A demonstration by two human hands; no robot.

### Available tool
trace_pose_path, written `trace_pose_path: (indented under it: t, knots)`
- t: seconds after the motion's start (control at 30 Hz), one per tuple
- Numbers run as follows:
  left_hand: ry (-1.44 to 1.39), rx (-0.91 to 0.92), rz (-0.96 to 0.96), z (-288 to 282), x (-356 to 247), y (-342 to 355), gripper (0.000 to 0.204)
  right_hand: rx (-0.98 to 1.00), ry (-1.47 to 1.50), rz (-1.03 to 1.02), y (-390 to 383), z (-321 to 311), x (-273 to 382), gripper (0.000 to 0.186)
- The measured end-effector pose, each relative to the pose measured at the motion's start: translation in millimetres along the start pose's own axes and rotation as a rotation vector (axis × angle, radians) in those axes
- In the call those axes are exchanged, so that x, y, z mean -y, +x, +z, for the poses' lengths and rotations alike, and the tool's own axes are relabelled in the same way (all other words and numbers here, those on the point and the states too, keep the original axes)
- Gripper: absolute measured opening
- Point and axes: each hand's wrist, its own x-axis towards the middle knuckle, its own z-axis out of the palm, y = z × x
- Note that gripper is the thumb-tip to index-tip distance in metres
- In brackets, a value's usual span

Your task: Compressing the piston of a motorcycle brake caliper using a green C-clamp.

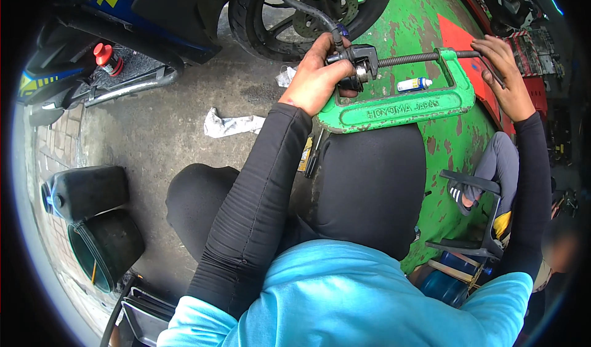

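A: ok so what containers were around, and anything in them?

B: on the left, a boxy black plastic jerrycan (92,193) stood beside a dark round plastic bucket (123,245); the bucket had a thin yellow stick (94,272) leaning inside, couldn't tell about the jerrycan; a red plastic bottle (108,61) sat up by the blue-and-black motorcycle (138,11), contents hidden.

A: and the fingers?

B: left hand (317,79) was wrapped snugly round a dark metal brake caliper (349,56), hose attached, at the screw end of a chipped green metal C-clamp (397,110); the right hand (502,76) was loosely open, fingers mostly straight, against the thin dark turning bar (492,71); the whole lot was up over the right knee, near the black motorcycle wheel (308,18).

A: floor and room?

B: grey concrete (178,128) to the left, flaking green paint (406,30) to the right; a crumpled white rag (231,125) lay on the concrete; someone in grey trousers (503,162) was off right, near a black plastic chair (474,184).
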Motion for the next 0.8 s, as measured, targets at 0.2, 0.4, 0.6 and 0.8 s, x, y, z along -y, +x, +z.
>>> trace_pose_path:
  t: [0.2,0.4,0.6,0.8]
  knots:
    - [-0.016,-0.001,0.014,1,0,2,0.045,-0.045,-0.001,-0.079,20,3,-7,0.031]
    - [-0.014,0.001,0.009,2,-1,1,0.046,-0.02,0.213,0.074,33,18,-14,0.053]
    - [0.004,-0.014,0.053,4,-1,1,0.043,0.094,0.379,0.399,48,28,-19,0.068]
    - [0.029,-0.024,0.06,3,0,2,0.043,0.228,0.396,0.469,58,24,-15,0.068]
